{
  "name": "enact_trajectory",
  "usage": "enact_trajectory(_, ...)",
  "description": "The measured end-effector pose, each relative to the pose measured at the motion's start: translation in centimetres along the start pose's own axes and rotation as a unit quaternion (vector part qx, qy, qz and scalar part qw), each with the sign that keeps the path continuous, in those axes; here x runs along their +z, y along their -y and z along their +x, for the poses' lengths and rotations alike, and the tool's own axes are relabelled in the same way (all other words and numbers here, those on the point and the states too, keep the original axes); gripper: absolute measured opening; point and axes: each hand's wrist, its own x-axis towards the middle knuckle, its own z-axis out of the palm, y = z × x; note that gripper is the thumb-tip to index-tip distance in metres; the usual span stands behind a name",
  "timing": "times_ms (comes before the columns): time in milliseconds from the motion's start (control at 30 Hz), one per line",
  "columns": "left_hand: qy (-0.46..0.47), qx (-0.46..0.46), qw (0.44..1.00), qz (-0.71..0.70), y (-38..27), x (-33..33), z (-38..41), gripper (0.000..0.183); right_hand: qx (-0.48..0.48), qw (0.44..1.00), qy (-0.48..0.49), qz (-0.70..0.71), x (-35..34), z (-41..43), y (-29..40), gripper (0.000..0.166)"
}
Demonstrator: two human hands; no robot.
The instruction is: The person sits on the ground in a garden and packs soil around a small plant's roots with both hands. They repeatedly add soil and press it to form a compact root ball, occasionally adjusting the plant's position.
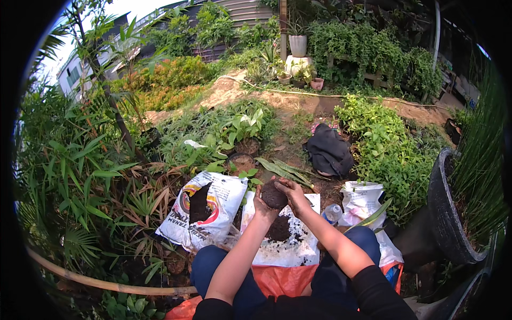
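My left hand (264, 204) and my right hand (295, 196) cup a round ball of dark soil (274, 195) between them, above a flattened white plastic sack (288, 256). A heap of loose dark soil (279, 229) lies on that sack, with crumbs scattered to its right. Left of my hands lies a white printed bag of potting soil (230, 188), torn open at the top face, dark soil showing inside. A clear plastic bottle (332, 213) lies right of the sack. Cut snake plant leaves (280, 169) rest on the ground just beyond my hands.
A dark cloth bundle (329, 151) sits beyond, on the right. Another white bag (362, 202) stands beside my right knee, and a large black pot (438, 204) is farther right. Potted plants (246, 146) grow ahead; a bamboo pole (108, 285) crosses the lower left. A hose (304, 94) runs behind.
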Motion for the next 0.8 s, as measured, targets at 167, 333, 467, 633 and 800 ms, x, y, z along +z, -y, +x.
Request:
enact_trajectory(167,0.051,-0.012,0.999,0.017,-0.1,0.6,-0.6,0.048,-0.279,0.808,-0.038,-0.518,0.6,-1.7,4.7,0.027)
enact_trajectory(333,0.019,-0.023,0.999,0.034,0.2,0.2,-0.4,0.046,-0.322,0.825,-0.056,-0.46,0.5,-1.8,3.3,0.019)
enact_trajectory(467,0.048,-0.044,0.998,0.007,0.4,-0.8,0.6,0.043,-0.324,0.843,-0.08,-0.422,-0.3,-1.1,1.8,0.017)
enact_trajectory(633,0.057,-0.047,0.997,-0.021,0.9,-1.6,1.3,0.04,-0.307,0.864,-0.075,-0.392,-1.3,-0.9,0.8,0.019)
enact_trajectory(800,0.017,0.009,0.997,0.073,1.7,-0.3,0.6,0.037,-0.317,0.801,-0.017,-0.507,-2.0,-2.3,2.1,0.036)
